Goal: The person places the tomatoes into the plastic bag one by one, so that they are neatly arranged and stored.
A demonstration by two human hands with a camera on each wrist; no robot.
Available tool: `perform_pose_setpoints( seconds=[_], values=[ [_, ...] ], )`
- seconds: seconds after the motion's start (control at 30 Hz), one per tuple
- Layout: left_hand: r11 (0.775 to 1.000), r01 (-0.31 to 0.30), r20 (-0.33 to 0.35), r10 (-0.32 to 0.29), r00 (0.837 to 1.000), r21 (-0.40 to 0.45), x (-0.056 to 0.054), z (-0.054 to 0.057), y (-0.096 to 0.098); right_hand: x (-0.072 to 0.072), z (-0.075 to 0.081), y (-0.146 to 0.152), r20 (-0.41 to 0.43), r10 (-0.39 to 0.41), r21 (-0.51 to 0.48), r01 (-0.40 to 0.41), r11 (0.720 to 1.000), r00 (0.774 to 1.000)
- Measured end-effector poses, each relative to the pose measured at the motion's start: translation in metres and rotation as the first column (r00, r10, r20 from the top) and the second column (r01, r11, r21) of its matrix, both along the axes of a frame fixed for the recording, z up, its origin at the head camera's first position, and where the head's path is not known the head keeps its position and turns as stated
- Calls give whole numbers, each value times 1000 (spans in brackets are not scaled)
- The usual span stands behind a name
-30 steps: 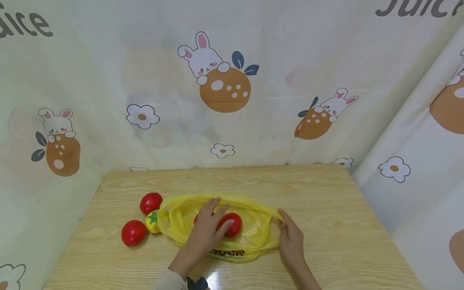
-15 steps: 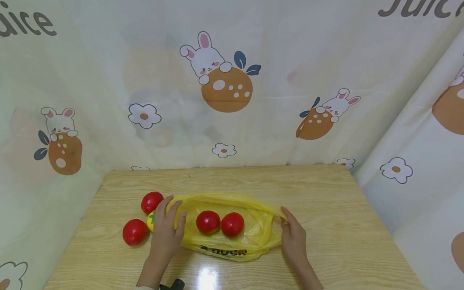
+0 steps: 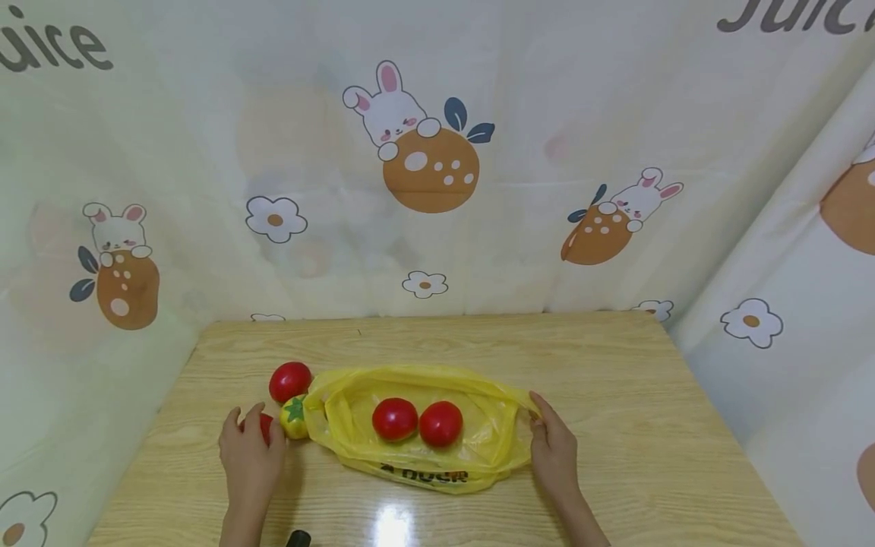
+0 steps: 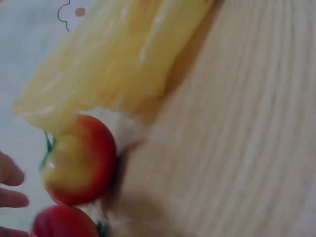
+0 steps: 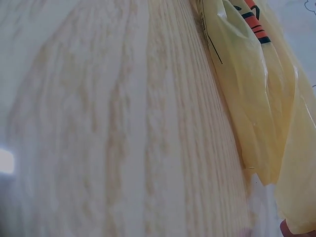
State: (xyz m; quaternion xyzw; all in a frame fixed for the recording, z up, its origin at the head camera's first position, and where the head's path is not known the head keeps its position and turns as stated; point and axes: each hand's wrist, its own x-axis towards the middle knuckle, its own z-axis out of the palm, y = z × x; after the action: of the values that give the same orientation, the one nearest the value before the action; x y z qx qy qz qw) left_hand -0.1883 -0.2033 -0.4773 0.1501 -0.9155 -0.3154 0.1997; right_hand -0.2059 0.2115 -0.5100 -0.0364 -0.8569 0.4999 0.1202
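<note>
In the head view my left hand [image 3: 251, 462] is at the nearer left tomato [image 3: 266, 428], its fingers spread over it and hiding most of it. The left wrist view shows those fingertips [image 4: 11, 170] apart from a red tomato [image 4: 64, 223] at the lower edge. My right hand [image 3: 555, 444] pinches the right rim of a yellow plastic bag [image 3: 487, 441], keeping its mouth wide. Two red tomatoes, one on the left [image 3: 395, 419] and one on the right [image 3: 440, 424], lie in the bag. In the right wrist view, the bag [image 5: 252, 98] hangs in folds.
Another red tomato [image 3: 290, 382] lies behind a yellow-and-red one with a green star-shaped top [image 3: 295, 417], which touches the bag's left end. The wooden table [image 3: 649, 425] meets a printed curtain [image 3: 328, 251] at the back. A small black object [image 3: 298, 539] shows at the lower edge.
My left hand has withdrawn from the bag, leaving two tomatoes visible inside, and moved left to the nearer left tomato. The right hand still holds the bag's rim.
</note>
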Motion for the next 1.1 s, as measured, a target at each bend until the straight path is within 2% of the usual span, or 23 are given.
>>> perform_pose_setpoints(
  seconds=[0.13,0.3,0.6,0.77,1.1],
  values=[
    [1000,22,104,-22,994,-3,2,-6,-6,0,-2,0,-8,8,-4,-8,1000,1000],
    [999,14,176,-20,984,34,2,-9,-12,0,-4,0,-26,2,11,-2,1000,1000],
    [998,17,129,-24,991,60,1,-17,-20,0,-6,1,-42,15,0,-15,1000,999],
    [996,9,100,-17,995,86,2,-18,-24,0,-7,1,-46,22,13,-22,1000,999],
    [996,9,117,-19,993,88,1,-20,-28,1,-7,0,-36,38,3,-38,999,999]
  ],
)
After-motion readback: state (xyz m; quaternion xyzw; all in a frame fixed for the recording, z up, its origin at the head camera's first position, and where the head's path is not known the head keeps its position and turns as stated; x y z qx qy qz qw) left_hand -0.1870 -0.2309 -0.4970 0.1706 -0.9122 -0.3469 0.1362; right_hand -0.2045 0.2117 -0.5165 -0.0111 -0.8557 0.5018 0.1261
